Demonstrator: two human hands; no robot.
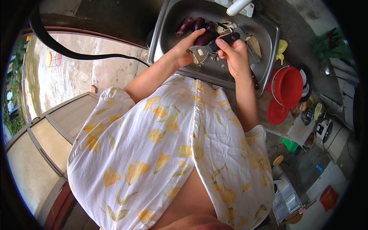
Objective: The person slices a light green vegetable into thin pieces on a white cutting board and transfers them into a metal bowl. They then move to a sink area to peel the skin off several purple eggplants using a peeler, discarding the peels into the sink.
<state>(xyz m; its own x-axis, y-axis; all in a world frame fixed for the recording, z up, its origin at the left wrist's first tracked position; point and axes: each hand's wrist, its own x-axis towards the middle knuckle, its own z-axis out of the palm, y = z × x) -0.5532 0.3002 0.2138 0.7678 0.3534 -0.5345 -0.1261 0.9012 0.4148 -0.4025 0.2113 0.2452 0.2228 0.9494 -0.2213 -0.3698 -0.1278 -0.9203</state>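
A dark purple eggplant (pixel 204 38) is in my left hand (pixel 186 47), its thumb along the skin and its fingers mostly hidden. My right hand (pixel 239 59) grips the black handle of a peeler (pixel 227 38). Its wide head reaches left, close to my left hand, with pale scraps around it. Below is a stainless steel sink (pixel 212 77). More eggplants (pixel 185 25) lie at its far side beside pale, dark-edged peelings (pixel 227 26). A knife blade (pixel 252 53) lies to the right, partly behind my right hand; its black riveted handle (pixel 254 80) shows near my wrist.
A white tap spout (pixel 238 7) overhangs the sink's far edge. To the right stand a yellow bottle (pixel 281 49), a red bucket (pixel 290 86) and a red lid or basin (pixel 277 111). Bowls (pixel 307 115) sit further along. A black strap (pixel 72 54) crosses at left.
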